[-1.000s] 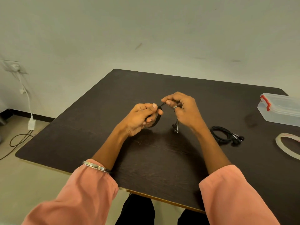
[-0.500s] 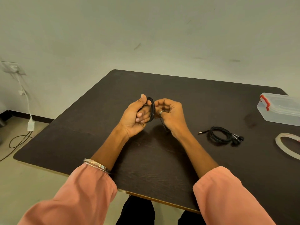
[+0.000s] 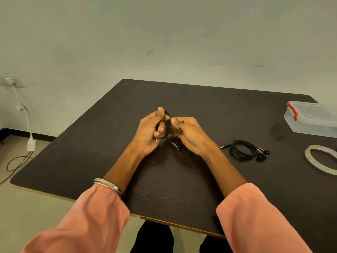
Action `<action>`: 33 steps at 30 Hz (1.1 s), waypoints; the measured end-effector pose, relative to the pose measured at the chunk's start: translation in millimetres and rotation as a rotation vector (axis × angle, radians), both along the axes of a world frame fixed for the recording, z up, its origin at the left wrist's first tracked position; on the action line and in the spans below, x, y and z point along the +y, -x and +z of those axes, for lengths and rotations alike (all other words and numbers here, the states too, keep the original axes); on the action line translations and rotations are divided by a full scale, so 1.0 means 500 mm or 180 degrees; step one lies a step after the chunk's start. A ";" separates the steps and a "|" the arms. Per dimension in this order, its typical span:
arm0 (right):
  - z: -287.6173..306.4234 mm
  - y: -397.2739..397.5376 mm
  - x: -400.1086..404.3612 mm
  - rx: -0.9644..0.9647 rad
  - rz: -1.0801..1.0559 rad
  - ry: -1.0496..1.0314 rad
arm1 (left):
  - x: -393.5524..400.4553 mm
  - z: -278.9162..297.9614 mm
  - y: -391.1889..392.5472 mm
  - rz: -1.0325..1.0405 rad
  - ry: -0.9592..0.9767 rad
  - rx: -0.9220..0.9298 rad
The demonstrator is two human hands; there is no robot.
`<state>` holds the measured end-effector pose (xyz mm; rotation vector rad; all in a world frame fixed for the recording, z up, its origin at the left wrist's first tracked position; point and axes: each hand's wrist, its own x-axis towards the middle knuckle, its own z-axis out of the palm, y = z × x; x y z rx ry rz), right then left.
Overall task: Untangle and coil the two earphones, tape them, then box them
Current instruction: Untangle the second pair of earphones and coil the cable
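Black earphone cable coil (image 3: 168, 125) at frame centre, raised above the dark brown wooden table (image 3: 200, 106), caught between both hands. Left hand (image 3: 150, 131): thumb upright against the top of the loop, fingers curled round its left side, a small gold plug tip poking out beneath the palm. Right hand (image 3: 189, 133): ringed fingers curled in on the loop's right side, earbud ends dangling below between the two hands. Second black earphone (image 3: 245, 149), already coiled, flat on the table right of centre, plug end pointing left, buds to the right, well apart from the hands. Clear tape roll (image 3: 317, 162) at the right edge. Clear plastic box with red latch (image 3: 310, 116) at upper right, lid on.
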<state>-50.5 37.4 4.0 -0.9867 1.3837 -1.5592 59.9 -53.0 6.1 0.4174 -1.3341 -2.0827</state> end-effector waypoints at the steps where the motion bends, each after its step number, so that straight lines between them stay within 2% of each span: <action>1: 0.001 0.001 0.002 -0.0122 0.0138 0.0019 | -0.001 0.000 0.000 0.0014 -0.0020 -0.0020; 4: 0.005 0.000 0.006 -0.0273 0.0209 0.0068 | -0.003 0.000 -0.002 -0.0011 -0.0041 -0.0082; 7: 0.003 -0.005 0.004 -0.0090 -0.0186 0.0070 | -0.001 -0.001 0.001 -0.0025 0.0013 -0.0258; 12: 0.007 -0.002 0.003 0.0016 -0.0290 -0.0112 | -0.001 -0.004 0.005 0.0468 0.0601 -0.0573; 23: 0.011 -0.007 -0.001 0.0219 -0.0823 -0.0210 | -0.002 -0.021 0.013 0.0880 0.1033 -0.0500; 28: 0.008 -0.001 0.004 0.0621 -0.0939 -0.0188 | -0.005 -0.031 0.017 0.0872 0.0946 -0.0710; 33: 0.005 -0.004 0.002 0.0987 -0.1080 -0.0091 | 0.001 -0.038 0.020 0.1261 0.1512 -0.0948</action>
